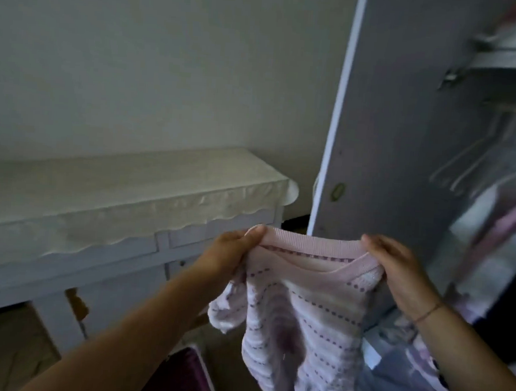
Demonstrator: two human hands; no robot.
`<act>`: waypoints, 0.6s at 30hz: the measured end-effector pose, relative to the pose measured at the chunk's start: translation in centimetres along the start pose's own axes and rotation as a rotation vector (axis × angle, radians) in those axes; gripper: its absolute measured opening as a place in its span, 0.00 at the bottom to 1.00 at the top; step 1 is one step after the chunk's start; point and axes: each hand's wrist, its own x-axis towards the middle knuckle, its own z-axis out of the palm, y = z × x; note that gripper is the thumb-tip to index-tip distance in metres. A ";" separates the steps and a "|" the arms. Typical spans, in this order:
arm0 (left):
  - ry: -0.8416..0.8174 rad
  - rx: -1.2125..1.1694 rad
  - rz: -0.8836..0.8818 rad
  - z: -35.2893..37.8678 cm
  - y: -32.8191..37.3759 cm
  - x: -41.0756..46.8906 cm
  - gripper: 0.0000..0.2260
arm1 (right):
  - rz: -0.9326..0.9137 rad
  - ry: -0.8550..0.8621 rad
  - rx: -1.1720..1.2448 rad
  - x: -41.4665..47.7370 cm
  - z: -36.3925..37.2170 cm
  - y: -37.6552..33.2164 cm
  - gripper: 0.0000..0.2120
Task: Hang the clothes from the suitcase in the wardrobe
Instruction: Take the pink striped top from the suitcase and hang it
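The pink knitted sweater (304, 313) hangs low in front of you, suspended by its ribbed neckline. Its body and one sleeve droop freely below. Your left hand (235, 251) pinches the left end of the neckline between thumb and fingers. Your right hand (403, 270) grips the right end at the shoulder, with the fingers curled over the knit. The collar is drawn flat between the two grips.

No hanger is in the sweater. The step in hand is therefore judged to be fitting it on one.

1. Select a hanger (476, 166) from the rail (512, 111) inside the wardrobe, past the open door (390, 128). This area is blurred, so it cannot be told whether a hanger is free.
2. Before reaching, gather the neckline into one hand at its centre so that the weight hangs evenly.
3. Pass the hanger up through the hem rather than forcing it through the collar. The ribbing is likely to stretch out of shape.
4. Seat both shoulder seams on the hanger arms, then hook it on the rail.

A dark purple case (179, 378), probably the suitcase, lies below and to the left of the sweater. A table (100, 185) under a white cloth stands well apart to your left.
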 end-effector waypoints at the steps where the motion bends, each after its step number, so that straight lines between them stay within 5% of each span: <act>1: -0.013 -0.072 -0.005 1.5 0.7 0.8 0.17 | -0.043 0.014 -0.068 -0.2 -1.4 0.1 0.27; 5: -0.130 -0.170 0.033 7.7 3.0 2.6 0.20 | -0.032 -0.012 -0.330 -0.2 -7.6 1.2 0.04; 11: -0.161 0.009 0.217 16.0 4.5 6.3 0.10 | 0.091 -0.014 -0.308 1.4 -15.7 0.5 0.04; 18: -0.262 -0.009 0.120 25.3 4.8 12.4 0.12 | 0.059 0.207 0.115 13.3 -21.3 -0.5 0.06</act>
